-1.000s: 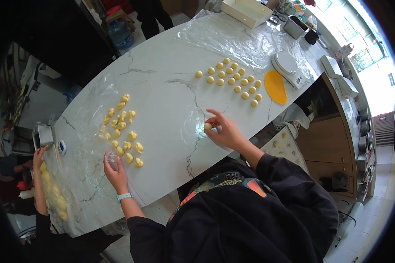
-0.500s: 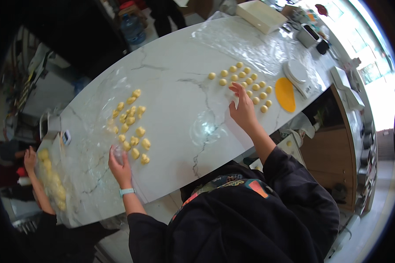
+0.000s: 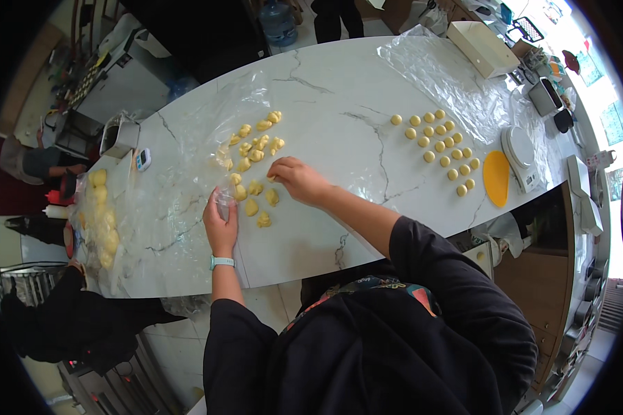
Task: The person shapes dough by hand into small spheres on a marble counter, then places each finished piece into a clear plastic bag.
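My left hand [image 3: 220, 225] grips the edge of a clear plastic sheet [image 3: 223, 196] beside a cluster of rough yellow dough pieces [image 3: 255, 187]. Over the right side of that cluster, my right hand [image 3: 299, 181] has its fingers pinched together on a dough piece, mostly hidden by the fingertips. Several uneven lumps lie around both hands, some partly under the plastic. Farther right, smooth round dough balls [image 3: 444, 161] sit in loose rows on the marble-patterned table [image 3: 325, 242].
Right of the balls are an orange dough scraper [image 3: 495, 178] and a white kitchen scale [image 3: 519, 149]. More plastic film [image 3: 450, 76] and a cream box [image 3: 483, 48] lie at the far right. At left are larger covered dough pieces [image 3: 105, 221], a timer [image 3: 142, 160] and another person [image 3: 83, 311].
My right hand has moved left from the round balls to the rough pieces and closed its fingers there. My left hand stays at the plastic's edge. The whole view has shifted.
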Demonstrator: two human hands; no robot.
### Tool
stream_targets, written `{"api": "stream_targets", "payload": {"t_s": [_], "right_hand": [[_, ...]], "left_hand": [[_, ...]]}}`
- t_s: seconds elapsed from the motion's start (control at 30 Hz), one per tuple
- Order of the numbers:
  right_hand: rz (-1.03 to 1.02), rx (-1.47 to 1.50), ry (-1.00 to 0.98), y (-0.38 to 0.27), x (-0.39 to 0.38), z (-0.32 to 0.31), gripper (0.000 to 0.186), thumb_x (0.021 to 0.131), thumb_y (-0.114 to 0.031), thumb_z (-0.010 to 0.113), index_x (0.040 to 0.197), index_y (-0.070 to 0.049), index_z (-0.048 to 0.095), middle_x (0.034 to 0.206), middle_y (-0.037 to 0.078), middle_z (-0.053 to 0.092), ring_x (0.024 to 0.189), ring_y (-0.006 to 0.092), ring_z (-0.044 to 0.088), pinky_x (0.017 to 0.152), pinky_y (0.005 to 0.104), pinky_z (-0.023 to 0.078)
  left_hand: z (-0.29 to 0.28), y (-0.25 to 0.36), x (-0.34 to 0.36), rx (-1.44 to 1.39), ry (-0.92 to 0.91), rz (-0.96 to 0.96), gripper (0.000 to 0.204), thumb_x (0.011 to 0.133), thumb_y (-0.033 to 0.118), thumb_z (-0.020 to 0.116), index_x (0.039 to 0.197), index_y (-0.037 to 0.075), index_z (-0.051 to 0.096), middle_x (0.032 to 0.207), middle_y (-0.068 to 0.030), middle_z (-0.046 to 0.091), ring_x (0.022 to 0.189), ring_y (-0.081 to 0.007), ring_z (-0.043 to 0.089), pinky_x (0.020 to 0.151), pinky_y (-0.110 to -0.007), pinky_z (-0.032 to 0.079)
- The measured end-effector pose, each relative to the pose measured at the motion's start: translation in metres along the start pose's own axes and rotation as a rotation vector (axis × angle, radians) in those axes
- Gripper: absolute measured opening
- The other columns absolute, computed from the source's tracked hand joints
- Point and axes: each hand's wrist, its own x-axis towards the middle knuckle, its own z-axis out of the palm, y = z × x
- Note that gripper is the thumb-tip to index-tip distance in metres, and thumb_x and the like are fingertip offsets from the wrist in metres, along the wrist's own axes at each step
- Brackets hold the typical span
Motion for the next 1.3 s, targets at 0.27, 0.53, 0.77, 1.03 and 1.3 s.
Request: {"api": "stream_targets", "payload": {"t_s": [0.27,0.53,0.77,1.03,1.3], "right_hand": [[0.305,-0.123,0.435,-0.043,-0.185,-0.071,0.025,0.086,-0.008,0.07,0.11,-0.007,0.064,0.096,0.011,0.058,0.082,0.0276,0.06,0.077,0.0365,0.049],[0.215,-0.055,0.146,-0.035,-0.161,-0.065,0.034,0.069,0.016,0.044,0.093,-0.006,0.054,0.11,0.013,0.057,0.122,0.0342,0.05,0.113,0.0459,0.033],[0.393,-0.026,0.255,-0.031,-0.204,-0.089,0.036,0.07,0.016,0.043,0.096,-0.005,0.057,0.102,0.013,0.06,0.112,0.0358,0.054,0.1,0.0429,0.043],[0.216,0.02,0.182,-0.049,-0.203,-0.066,0.018,0.089,0.006,0.049,0.099,-0.006,0.057,0.098,0.012,0.06,0.101,0.032,0.058,0.091,0.0403,0.046],[0.368,0.025,0.282,-0.033,-0.165,-0.071,0.02,0.086,0.009,0.05,0.097,-0.006,0.058,0.096,0.012,0.061,0.102,0.0321,0.056,0.088,0.04,0.045]], "left_hand": [[0.007,-0.016,-0.006,-0.057,-0.011,0.005,0.052,0.09,0.024,0.067,0.136,0.005,0.052,0.13,-0.0185,0.059,0.119,-0.0363,0.054,0.101,-0.044,0.042],[0.009,-0.014,0.0,-0.058,-0.02,0.009,0.05,0.092,0.021,0.064,0.137,0.003,0.05,0.134,-0.0188,0.056,0.122,-0.037,0.051,0.103,-0.044,0.041],[0.004,-0.008,-0.002,-0.046,-0.027,-0.004,0.052,0.092,0.022,0.064,0.138,0.002,0.049,0.135,-0.0192,0.055,0.123,-0.0372,0.051,0.104,-0.045,0.039],[0.002,-0.012,-0.003,-0.037,-0.03,0.001,0.051,0.092,0.022,0.064,0.137,0.003,0.049,0.135,-0.0193,0.055,0.123,-0.0371,0.051,0.105,-0.045,0.039],[0.008,-0.012,-0.002,-0.083,-0.038,0.005,0.052,0.091,0.02,0.065,0.137,0.003,0.049,0.133,-0.0195,0.055,0.123,-0.0371,0.051,0.105,-0.045,0.039]]}}
